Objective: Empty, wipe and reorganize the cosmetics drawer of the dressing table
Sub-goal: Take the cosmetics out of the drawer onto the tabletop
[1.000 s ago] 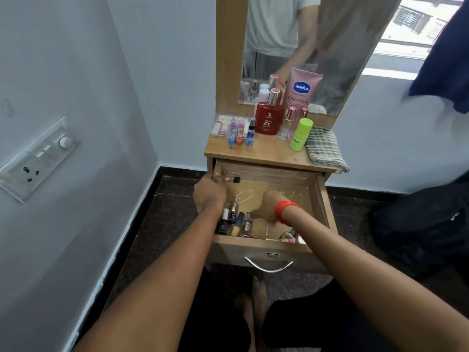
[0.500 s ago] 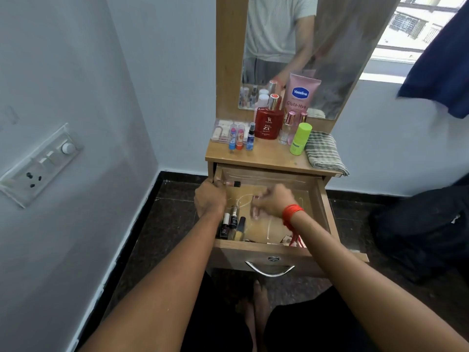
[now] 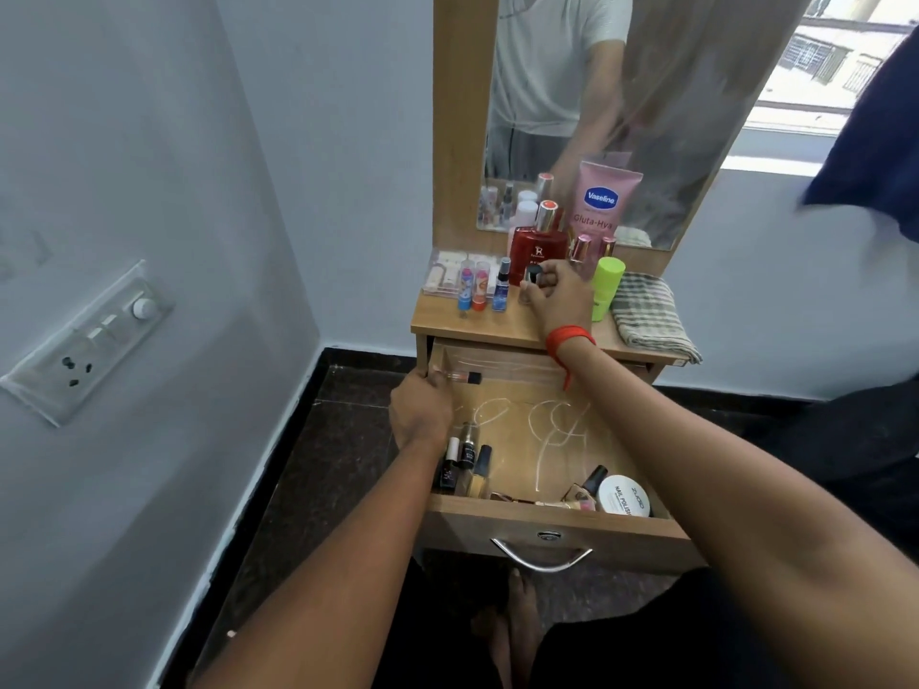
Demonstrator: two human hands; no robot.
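Right hand [image 3: 554,295] over the dressing-table surface [image 3: 502,328], fingers [image 3: 539,290] clenched round a small black-capped bottle [image 3: 532,277], the cap showing between fingertips, base at or just above the wood, in front of the red perfume bottle [image 3: 537,246]. Left hand [image 3: 420,407] down at the open drawer [image 3: 547,527], fingers curled over its left wall beside a slim tube [image 3: 460,376]. More bottles still in the drawer's front corners, a white jar [image 3: 624,494] at front right.

A red perfume bottle [image 3: 538,248], a pink Vaseline tube [image 3: 603,201], a green container [image 3: 607,286] and a folded checked cloth [image 3: 650,314] are borne on the dressing table top [image 3: 502,325].
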